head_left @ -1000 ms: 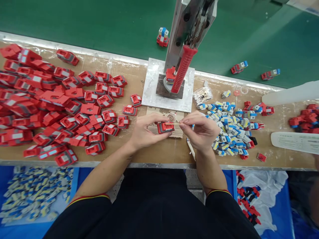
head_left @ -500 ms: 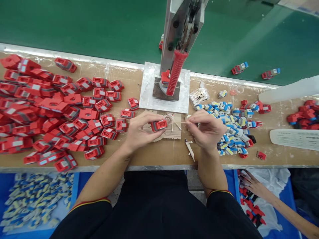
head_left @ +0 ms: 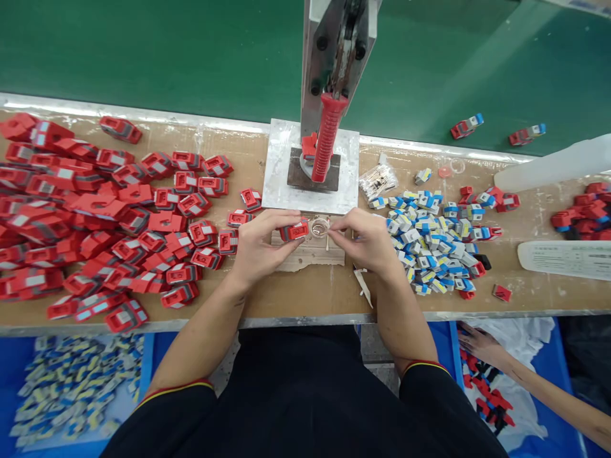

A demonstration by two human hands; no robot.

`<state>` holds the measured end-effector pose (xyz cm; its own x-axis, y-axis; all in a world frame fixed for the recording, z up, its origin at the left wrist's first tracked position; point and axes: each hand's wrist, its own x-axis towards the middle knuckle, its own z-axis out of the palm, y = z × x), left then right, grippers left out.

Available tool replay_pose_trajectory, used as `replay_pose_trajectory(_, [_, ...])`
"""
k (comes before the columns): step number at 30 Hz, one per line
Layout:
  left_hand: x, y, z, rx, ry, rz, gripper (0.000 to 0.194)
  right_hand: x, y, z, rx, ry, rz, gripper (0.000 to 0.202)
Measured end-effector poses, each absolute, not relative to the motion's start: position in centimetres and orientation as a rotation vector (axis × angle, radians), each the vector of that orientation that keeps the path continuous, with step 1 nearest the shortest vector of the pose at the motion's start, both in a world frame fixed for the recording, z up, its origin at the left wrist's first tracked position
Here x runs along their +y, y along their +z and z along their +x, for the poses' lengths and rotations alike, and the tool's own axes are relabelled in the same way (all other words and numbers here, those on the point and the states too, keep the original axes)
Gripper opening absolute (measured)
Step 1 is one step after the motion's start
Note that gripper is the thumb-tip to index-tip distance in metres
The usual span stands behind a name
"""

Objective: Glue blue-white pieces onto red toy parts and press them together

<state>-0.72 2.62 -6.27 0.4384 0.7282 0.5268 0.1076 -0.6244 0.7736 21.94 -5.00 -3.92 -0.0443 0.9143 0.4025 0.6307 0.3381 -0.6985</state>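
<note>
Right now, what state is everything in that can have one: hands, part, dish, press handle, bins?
Left hand: closed on a red part.
Red part: held, recessed side up.
Small round dish: uncovered, on cardboard.
Right hand: pinched on a thin stick, at the dish.
Press handle: no hand on it; pressed or not, can't tell.
Left bin: open, parts inside.
Right bin: open, a co-worker's hand inside.

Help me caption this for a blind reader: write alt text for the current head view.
A person's left hand holds a red part while the right hand pinches a faintly visible stick at a small round dish. Many red parts lie to the left, white-and-blue pieces to the right, and a red-handled press stands beyond.
</note>
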Motion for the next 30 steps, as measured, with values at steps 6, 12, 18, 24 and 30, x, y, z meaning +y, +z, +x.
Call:
replay_pose_trajectory(6, [2.2, -5.7, -0.6, 0.635, 1.159, 2.105, 0.025, -5.9, -2.3, 21.0, -1.354, 0.440, -1.064, 0.010])
replay_pose_trajectory(12, [2.1, -5.5, -0.6, 0.610, 1.126, 2.129, 0.025, -5.5, -2.6, 19.5, -1.437, 0.511, -1.007, 0.013])
replay_pose_trajectory(18, [2.0, -5.6, -0.6, 0.605, 1.142, 2.113, 0.029, -5.4, -2.8, 19.6, -1.494, 0.523, -1.034, 0.013])
replay_pose_trajectory(24, [2.0, -5.5, -0.5, 0.594, 1.134, 2.117, 0.029, -5.4, -2.8, 19.4, -1.482, 0.563, -1.024, 0.011])
replay_pose_trajectory(30, [2.1, -5.5, -0.8, 0.641, 1.092, 2.129, 0.024, -5.5, -2.5, 20.0, -1.511, 0.525, -1.112, 0.012])
